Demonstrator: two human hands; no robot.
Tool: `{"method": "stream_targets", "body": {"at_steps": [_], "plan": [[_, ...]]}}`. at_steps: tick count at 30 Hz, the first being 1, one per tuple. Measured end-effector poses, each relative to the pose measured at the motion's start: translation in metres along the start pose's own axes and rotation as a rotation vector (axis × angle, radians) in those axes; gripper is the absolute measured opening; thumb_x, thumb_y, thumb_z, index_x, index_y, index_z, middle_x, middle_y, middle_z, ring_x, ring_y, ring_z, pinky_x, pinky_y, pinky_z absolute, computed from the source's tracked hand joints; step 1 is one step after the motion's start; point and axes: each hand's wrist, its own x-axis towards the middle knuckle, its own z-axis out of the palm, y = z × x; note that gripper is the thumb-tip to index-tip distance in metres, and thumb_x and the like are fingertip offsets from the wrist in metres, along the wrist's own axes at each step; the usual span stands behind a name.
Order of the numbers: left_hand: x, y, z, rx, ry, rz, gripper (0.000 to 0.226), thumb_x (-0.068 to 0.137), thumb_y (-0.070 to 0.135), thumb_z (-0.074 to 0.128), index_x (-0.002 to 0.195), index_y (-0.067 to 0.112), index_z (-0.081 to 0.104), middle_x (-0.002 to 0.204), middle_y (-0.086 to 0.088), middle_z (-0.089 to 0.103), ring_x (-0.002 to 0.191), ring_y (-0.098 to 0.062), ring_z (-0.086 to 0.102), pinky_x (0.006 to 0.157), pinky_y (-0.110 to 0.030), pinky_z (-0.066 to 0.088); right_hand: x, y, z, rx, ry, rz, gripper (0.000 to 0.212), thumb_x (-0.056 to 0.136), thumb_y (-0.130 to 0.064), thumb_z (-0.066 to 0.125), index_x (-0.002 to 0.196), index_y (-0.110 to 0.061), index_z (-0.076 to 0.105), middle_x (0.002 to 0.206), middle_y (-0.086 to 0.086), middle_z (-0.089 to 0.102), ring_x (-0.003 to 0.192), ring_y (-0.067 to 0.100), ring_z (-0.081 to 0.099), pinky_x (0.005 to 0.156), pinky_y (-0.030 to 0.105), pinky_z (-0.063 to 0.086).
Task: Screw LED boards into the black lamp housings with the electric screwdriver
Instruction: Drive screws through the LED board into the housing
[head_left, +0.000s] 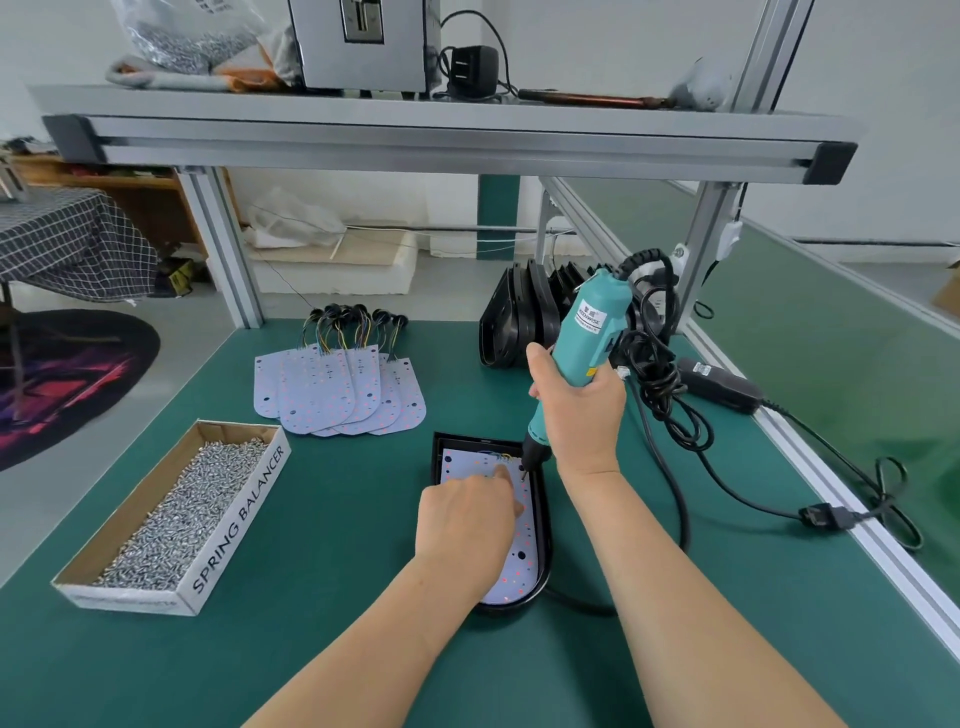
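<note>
**Q:** Where are the hands, and what are they doing?

**A:** The right hand (576, 410) is wrapped round the body of a teal electric screwdriver (587, 332). It holds the tool nearly upright, leaning a little to the right at the top. The bit points down onto the far end of a pale LED board (519, 561). The left hand (467, 519) lies on that same board, palm down, forefinger stretched out with its tip just beside the bit. It grips nothing that I can see, and its other fingers are hidden under the back of the hand.

**Q:** And the board itself?

**A:** It sits inside a black lamp housing (545, 545), which lies flat on the green tabletop (337, 571), right in front of the person.

**Q:** What else is on the tabletop?

**A:** To the left, a long cardboard box (239, 514) is full of small silver screws (171, 519). Beyond it, more LED boards (337, 389) are fanned out in an overlapping pile, with their coloured wires at the far end. Behind the screwdriver, more black housings (519, 317) stand on edge in a stack. The tool's black cord (675, 405) lies in loose coils to the right, near a black power adapter (719, 384). An aluminium shelf (441, 135) runs overhead.
</note>
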Motion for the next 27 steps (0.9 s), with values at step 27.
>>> {"method": "stream_targets", "body": {"at_steps": [27], "plan": [[-0.067,-0.040,-0.036,-2.178,-0.367,-0.530,0.012,0.096,-0.010,0.053,0.101,-0.013,0.063,0.084,-0.023,0.073,0.075,-0.023,0.076,0.061,-0.018,0.059,-0.074,-0.077,-0.030,0.437,0.390,0.268,0.026,0.085,-0.032,0.076,0.078,-0.020,0.053,0.054,-0.002,0.057,0.051,0.014,0.051,0.055,0.026,0.043]]}}
